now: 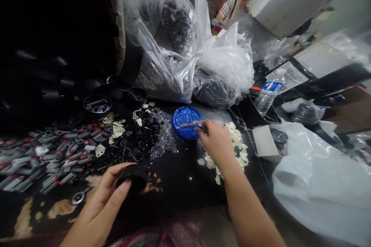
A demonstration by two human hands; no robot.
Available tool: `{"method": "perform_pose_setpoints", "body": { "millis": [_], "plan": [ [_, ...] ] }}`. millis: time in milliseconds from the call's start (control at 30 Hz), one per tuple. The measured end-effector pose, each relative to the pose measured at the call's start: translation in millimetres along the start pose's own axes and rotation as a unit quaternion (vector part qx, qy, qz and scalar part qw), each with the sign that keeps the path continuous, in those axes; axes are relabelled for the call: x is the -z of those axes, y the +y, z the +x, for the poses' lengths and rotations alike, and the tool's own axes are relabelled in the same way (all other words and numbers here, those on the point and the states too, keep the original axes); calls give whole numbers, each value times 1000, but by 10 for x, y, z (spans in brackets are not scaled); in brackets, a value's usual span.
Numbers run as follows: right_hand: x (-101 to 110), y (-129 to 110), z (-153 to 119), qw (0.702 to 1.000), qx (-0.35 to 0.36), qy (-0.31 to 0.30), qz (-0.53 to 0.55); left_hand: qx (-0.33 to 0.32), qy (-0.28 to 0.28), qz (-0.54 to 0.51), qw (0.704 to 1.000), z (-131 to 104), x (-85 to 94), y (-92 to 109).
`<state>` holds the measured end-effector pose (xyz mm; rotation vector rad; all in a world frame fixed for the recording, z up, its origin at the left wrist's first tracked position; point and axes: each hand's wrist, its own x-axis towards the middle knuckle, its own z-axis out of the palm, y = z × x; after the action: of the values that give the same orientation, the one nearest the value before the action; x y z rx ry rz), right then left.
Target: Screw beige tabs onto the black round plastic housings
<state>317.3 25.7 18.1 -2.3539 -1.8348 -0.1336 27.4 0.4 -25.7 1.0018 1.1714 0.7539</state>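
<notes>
My left hand (106,197) is closed around a black cup-shaped round part (135,175), held above the front of the dark table. In my right hand (216,141) a thin brownish stick (191,123) is pinched between the fingers. Its tip reaches over a round blue lid or shallow dish (185,111), where a shiny, smeared substance shows. Beside and partly under my right forearm lie pale flat metal plates (239,144). Between the two hands, farther back, is a heap of small grey pins (162,133) next to small black parts and springs (127,142).
Grey cylinders with red ends (65,152) spread across the left. Clear plastic bags of parts (171,65) stand behind the blue lid. At right are a water bottle (271,88), a small white box (262,142) and a white bag (319,177). A person's striped sleeve (227,7) shows behind.
</notes>
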Motion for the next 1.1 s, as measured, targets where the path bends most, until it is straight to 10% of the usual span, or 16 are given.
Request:
{"method": "perform_pose_setpoints", "body": {
  "millis": [400,633,900,1100],
  "plan": [
    [103,-48,-117,977,-75,5,201,42,45,-146,987,-59,-135,137],
    [210,-595,-440,815,-163,-80,550,161,-43,-317,934,-4,-350,364],
    [382,-903,-551,874,-69,-50,479,203,-75,-395,893,4,-359,464],
    [401,-935,-568,884,-40,-88,457,131,-70,-321,935,-46,-340,378]
  ]
}}
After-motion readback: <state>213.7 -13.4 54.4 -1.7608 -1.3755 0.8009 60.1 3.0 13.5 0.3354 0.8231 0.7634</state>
